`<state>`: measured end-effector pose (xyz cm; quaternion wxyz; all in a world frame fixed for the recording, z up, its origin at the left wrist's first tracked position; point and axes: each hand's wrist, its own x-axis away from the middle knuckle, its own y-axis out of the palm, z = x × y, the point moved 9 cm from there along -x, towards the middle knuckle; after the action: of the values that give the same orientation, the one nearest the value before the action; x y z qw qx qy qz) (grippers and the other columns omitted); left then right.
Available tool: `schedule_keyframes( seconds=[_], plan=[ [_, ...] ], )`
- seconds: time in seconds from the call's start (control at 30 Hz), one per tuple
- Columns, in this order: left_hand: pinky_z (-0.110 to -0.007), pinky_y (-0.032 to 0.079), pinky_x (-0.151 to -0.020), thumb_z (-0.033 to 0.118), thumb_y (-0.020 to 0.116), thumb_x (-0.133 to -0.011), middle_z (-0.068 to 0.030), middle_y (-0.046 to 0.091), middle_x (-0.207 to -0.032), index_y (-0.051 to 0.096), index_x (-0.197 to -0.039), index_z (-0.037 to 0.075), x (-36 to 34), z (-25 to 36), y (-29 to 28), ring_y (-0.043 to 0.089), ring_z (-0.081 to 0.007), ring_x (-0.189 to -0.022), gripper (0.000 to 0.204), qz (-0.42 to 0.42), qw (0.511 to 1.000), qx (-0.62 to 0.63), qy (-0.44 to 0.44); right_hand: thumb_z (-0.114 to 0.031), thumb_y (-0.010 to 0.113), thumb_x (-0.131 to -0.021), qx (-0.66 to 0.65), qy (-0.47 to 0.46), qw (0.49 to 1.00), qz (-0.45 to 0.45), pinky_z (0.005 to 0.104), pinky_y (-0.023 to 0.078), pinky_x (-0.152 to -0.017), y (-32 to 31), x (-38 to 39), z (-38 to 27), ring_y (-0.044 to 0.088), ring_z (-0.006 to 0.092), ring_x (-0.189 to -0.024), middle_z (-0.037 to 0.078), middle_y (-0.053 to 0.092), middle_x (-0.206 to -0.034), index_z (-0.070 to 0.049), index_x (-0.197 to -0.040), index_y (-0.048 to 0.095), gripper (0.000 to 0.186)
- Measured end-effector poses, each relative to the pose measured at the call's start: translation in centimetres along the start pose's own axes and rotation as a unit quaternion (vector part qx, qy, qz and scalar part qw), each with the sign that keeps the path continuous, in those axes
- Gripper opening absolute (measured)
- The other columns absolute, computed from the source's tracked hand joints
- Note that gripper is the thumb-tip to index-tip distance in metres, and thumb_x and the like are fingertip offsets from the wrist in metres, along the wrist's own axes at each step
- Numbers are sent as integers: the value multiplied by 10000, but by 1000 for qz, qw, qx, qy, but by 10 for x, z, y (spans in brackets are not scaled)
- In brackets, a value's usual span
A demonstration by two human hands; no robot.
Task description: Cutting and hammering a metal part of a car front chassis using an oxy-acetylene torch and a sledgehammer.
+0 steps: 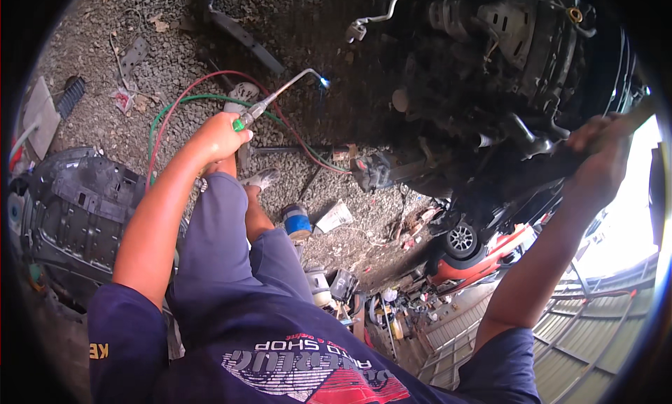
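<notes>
torch is lit and held above the gravel ground, small blue flame at the end of its bent neck. left hand is clamped on the handle by the green knob, well back from the flame, likely for clearance from heat; neck points away from the legs, probably same reason. red hose and green hose loop wide over the gravel, presumably slack so the torch can swing. right hand is raised at the edge of the dark vehicle, fingers curled; may be bracing, but can't tell if it's clamped on anything. silver bent pipe is near that hand. blue-banded can sits on the gravel just beside the legs, black moulded part at the gravel's left edge, both well apart from the flame.
</notes>
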<state>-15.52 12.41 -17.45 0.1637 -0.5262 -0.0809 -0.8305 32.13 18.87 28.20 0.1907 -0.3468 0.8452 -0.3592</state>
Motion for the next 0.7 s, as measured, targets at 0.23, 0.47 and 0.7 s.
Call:
schedule_keyframes(
  seconds=[0.23, 0.47, 0.7],
  plan=[
    [-510, 583, -969, 334, 806, -976, -258, 794, -1097, 757, -1151, 29, -7, 17, 29, 770, -439, -1092, 355, -31, 998, -56, 21, -300, 634, -1069, 433, 272, 758, -405, 558, 592, -927, 95, 314, 296, 740, 526, -1053, 293, 763, -1087, 20, -1483, 535, 533],
    [-471, 575, -913, 304, 844, -961, -213, 791, -968, 746, -1109, 4, 6, -1, 24, 771, -350, -949, 349, -5, 1000, -26, 14, -313, 670, -1115, 240, 218, 865, -382, 532, 563, -764, 152, 194, 219, 727, 511, -872, 308, 718, -896, 16, -1074, 635, 334],
    [-489, 570, -1061, 347, 828, -967, -309, 768, -1287, 725, -1361, -45, -7, 4, 13, 744, -441, -1239, 565, -24, 998, -54, -4, -277, 543, -1192, 26, 11, 998, -54, 307, 508, -607, 60, 9, 34, 572, 140, -587, 27, 582, -710, -66, -1014, 596, 281]
  ],
)
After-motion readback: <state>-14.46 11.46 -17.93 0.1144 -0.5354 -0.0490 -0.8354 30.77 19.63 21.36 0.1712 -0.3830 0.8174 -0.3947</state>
